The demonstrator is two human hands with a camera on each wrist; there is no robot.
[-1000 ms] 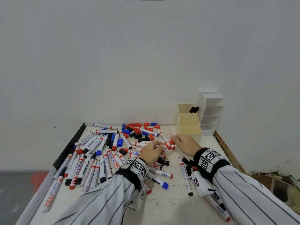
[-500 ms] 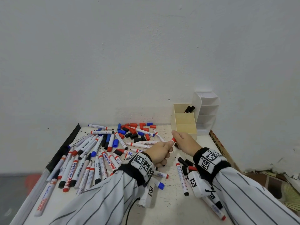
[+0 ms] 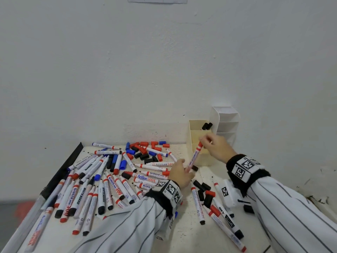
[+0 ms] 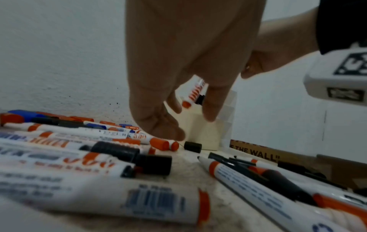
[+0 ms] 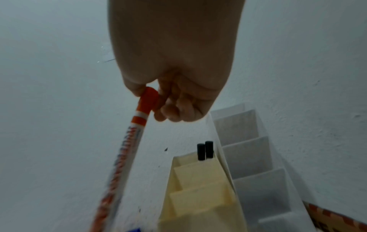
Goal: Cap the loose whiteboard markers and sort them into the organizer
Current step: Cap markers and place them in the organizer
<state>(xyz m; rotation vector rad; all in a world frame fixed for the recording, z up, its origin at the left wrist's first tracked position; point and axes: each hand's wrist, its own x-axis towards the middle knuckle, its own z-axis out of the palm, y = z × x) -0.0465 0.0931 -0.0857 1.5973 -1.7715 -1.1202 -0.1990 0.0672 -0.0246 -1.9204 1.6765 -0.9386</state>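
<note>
Red whiteboard marker hangs in the air near the back right corner of the table, tilted, with its red cap up high and its tail end down low. It looks light and stiff, a smooth plastic stick that could slip, so the best place to hold it is near the cap, where a push can click the cap on tight. The right hand pinches the cap end with curled fingertips, and its wrist is lifted up over the cream organizer. The left hand sits lower, close to the table, with fingers bent around the marker's tail end; I cannot tell how hard it holds. Two black-capped markers already stand in the back slot of the cream organizer, and a white organizer stands just beside it against the wall. Many loose markers and loose caps lie all over the left and middle of the table.
</note>
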